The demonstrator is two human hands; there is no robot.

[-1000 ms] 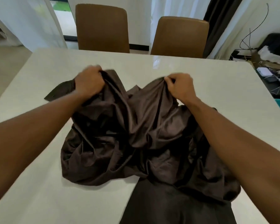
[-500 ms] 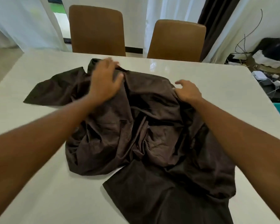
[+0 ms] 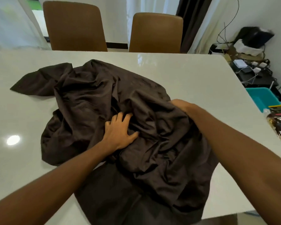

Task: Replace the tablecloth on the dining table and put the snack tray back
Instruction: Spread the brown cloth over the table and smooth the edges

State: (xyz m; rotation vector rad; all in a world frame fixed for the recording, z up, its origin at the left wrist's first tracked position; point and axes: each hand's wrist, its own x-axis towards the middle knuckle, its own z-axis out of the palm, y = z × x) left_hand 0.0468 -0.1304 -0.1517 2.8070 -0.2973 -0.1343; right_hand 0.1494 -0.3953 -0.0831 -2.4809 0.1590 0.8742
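The hands have been drawn back to mid-frame. The left hand (image 3: pixel 120 133) is pressed open-fingered on the bunched tablecloth (image 3: pixel 91 95). The right hand (image 3: pixel 183 106) is sunk in folds, so its grip cannot be told. The desk (image 3: pixel 201 75) is left mostly uncovered.

The crumpled cloth (image 3: pixel 104 95) fills the near middle of the table (image 3: pixel 201 78), the left hand (image 3: pixel 118 132) pressing on it and the right hand (image 3: pixel 183 106) gripping its right side. Bare table runs left of the cloth, beyond it (a narrow strip) and to its right. Past the cloth, a left chair (image 3: pixel 75 26) and a right chair (image 3: pixel 156 33) stand at the far edge.
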